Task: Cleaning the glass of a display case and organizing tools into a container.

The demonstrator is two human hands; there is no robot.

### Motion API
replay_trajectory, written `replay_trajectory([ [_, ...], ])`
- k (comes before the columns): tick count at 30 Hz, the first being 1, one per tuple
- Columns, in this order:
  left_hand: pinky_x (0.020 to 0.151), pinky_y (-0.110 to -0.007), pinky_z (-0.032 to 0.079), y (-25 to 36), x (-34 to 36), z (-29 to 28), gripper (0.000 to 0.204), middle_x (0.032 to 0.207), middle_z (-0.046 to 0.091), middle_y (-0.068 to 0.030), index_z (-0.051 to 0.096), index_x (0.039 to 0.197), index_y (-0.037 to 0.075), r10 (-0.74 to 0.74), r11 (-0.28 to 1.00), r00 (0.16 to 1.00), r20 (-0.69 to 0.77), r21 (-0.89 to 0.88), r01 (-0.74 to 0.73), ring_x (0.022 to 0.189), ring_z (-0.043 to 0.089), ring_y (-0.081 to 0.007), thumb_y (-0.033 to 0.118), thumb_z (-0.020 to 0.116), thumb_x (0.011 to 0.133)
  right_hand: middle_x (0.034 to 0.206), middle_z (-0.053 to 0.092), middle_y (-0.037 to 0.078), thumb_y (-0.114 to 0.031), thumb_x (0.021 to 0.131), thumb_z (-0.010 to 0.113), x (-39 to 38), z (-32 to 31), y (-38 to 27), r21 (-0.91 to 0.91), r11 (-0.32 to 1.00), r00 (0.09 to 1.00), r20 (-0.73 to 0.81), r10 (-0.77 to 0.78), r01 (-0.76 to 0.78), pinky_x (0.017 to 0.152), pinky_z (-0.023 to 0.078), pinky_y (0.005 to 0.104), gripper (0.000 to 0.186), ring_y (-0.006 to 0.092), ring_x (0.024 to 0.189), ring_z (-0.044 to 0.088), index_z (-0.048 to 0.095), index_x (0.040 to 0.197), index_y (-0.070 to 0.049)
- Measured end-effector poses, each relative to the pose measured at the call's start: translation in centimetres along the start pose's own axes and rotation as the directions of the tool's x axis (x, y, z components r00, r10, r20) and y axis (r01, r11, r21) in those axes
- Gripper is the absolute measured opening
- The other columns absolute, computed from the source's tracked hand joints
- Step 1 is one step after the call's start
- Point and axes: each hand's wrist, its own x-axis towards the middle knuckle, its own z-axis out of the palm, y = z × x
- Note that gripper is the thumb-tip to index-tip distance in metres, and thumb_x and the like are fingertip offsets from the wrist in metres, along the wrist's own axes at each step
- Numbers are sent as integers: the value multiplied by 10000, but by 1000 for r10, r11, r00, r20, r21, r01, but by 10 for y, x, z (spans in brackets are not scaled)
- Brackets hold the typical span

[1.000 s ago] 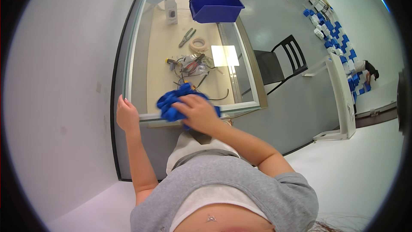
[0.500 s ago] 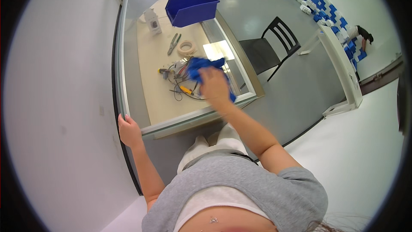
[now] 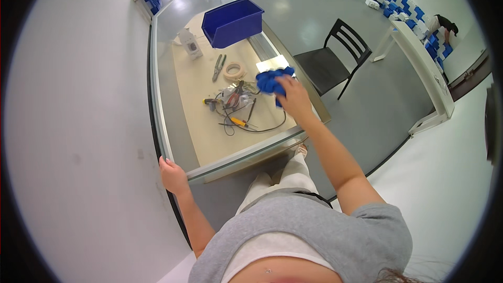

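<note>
A bunched blue cloth [image 3: 273, 81] lies under my right hand [image 3: 294, 97], whose fingers are closed on it near the right side of the glass-topped table [image 3: 181, 149]. My left hand [image 3: 174, 176] grips the table's pale metal frame at the near left corner. Left of the cloth is a tangle of black cable [image 3: 270, 129], red-handled pliers [image 3: 234, 98] and a yellow-handled screwdriver [image 3: 239, 122]. Farther back are a roll of tape [image 3: 233, 71] and grey-green cutters [image 3: 219, 68]. Whether these lie on or beneath the glass, I cannot tell.
A blue plastic bin [image 3: 233, 23] and a white box [image 3: 189, 43] stand toward the far end. To the right is a black chair [image 3: 332, 63], with a white table frame [image 3: 427, 73] beyond. A person [image 3: 445, 25] bends over blue and white bins. A white wall runs along the left.
My right hand has swept the blue cloth to the right, away from the tools, uncovering more of them. My left hand stays on the frame corner. The whole view has shifted slightly.
</note>
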Motion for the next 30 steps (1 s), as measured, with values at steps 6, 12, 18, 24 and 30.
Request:
replay_trajectory([
  [6, 868, -438, 490, 1, 2, 8, 366, 1199, 617, -173, 535, 1234, 5, 26, 1000, 999, -19, -16, -27, 1068, 597, -360, 224, 362, 998, 1209, 594, 202, -223, 781, 652, 89, 58, -3, -25, 988, 986, -77, 148, -150, 975, 439, 437, 397, 350, 1139, 543, 616, 1143, -65],
  [12, 867, -443, 488, -2, -2, 4, 360, 1206, 612, -182, 524, 1253, 12, 23, 1000, 1000, 0, 13, -23, 1079, 590, -363, 216, 369, 1000, 1133, 614, 92, -200, 675, 735, -28, 96, -158, 275, 879, 863, 227, -452, 389, 910, 487, 416, 474, 306, 1089, 576, 620, 1134, -170],
  [18, 885, -447, 483, -10, 0, 6, 374, 1223, 602, -191, 502, 1273, 0, 14, 1000, 1000, 19, -3, -14, 1080, 591, -371, 210, 355, 1000, 1190, 604, 60, -169, 677, 743, -81, 45, -146, 395, 760, 713, 294, -637, 516, 1039, 393, 435, 533, 262, 1146, 554, 607, 1190, -217],
  [24, 886, -444, 486, 3, 0, -3, 380, 1260, 579, -190, 496, 1280, 4, -23, 1000, 997, 77, -10, 24, 1103, 581, -366, 213, 336, 1007, 1233, 564, 34, -194, 726, 729, -29, -16, -34, -197, 975, 978, 201, -59, 99, 1080, 307, 493, 533, 221, 1206, 506, 571, 1235, -205],
  [30, 903, -435, 481, 1, 3, 0, 368, 1253, 577, -198, 491, 1277, -7, -10, 1000, 998, 60, 13, 9, 1115, 572, -365, 195, 354, 1002, 1221, 577, 158, -199, 741, 679, -28, 13, -40, -320, 943, 995, -62, 80, -96, 914, 441, 471, 490, 336, 1107, 556, 576, 1212, -110],
])
